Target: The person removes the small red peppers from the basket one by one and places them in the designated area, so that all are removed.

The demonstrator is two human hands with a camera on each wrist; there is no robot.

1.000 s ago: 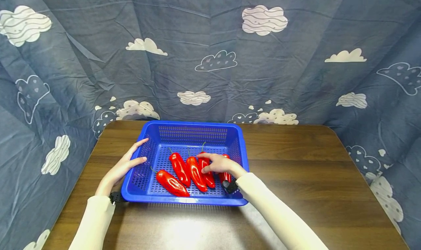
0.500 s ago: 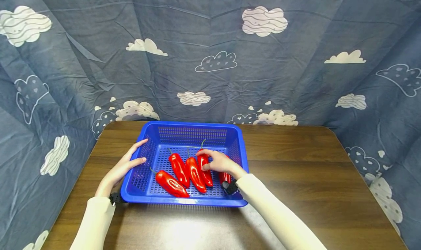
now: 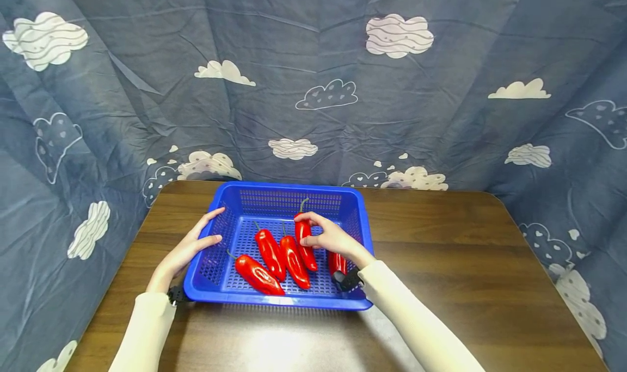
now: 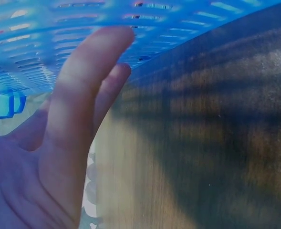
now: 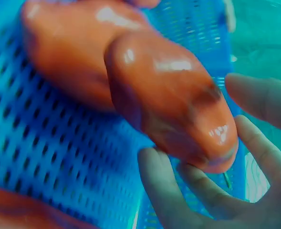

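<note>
A blue plastic basket (image 3: 279, 300) with slotted walls stands on the wooden table. My left hand (image 3: 188, 247) grips its left rim; in the left wrist view, fingers (image 4: 73, 90) lie against the outside of the wall. Inside, my right hand (image 3: 330, 236) pinches a long red pepper (image 3: 305, 249) near its stem end, between thumb and fingers. In the right wrist view that pepper (image 5: 164, 90) overlaps another red pepper (image 5: 73, 52). Immediately left of the held one lies a red pepper (image 3: 294, 263). Under my right wrist another red pepper (image 3: 337, 264) is partly hidden.
Two more red peppers, a middle one (image 3: 270, 254) and a slanted one (image 3: 258, 276), lie in the basket's left half. The brown wooden table (image 3: 441, 252) extends to the right. Behind it hangs a dark blue cloth (image 3: 274, 45) printed with clouds.
My right hand has moved slightly away from me, drawing the pinched pepper toward the back of the basket. The left hand keeps its place on the rim. The head view has shifted a little.
</note>
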